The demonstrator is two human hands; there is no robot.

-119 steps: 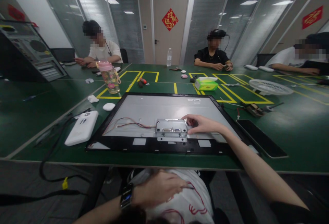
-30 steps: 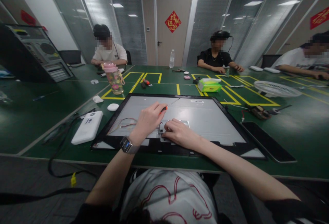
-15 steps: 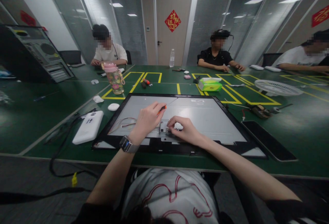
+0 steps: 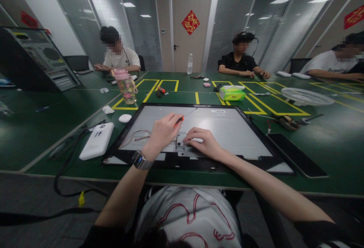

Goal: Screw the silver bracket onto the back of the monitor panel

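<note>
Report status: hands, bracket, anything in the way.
Left hand holds screwdriver; right hand at bracket. Bracket on panel, partly hidden by right hand. Wires close by left hand.

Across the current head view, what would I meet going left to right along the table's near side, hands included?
White boxy device, white oval case, left hand holding an orange-handled screwdriver, right hand at the metal bracket, black phone.

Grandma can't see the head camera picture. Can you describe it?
A person's left hand holds a screwdriver while the right hand is at a metal box on a flat panel. Three other people sit around the green table.
</note>
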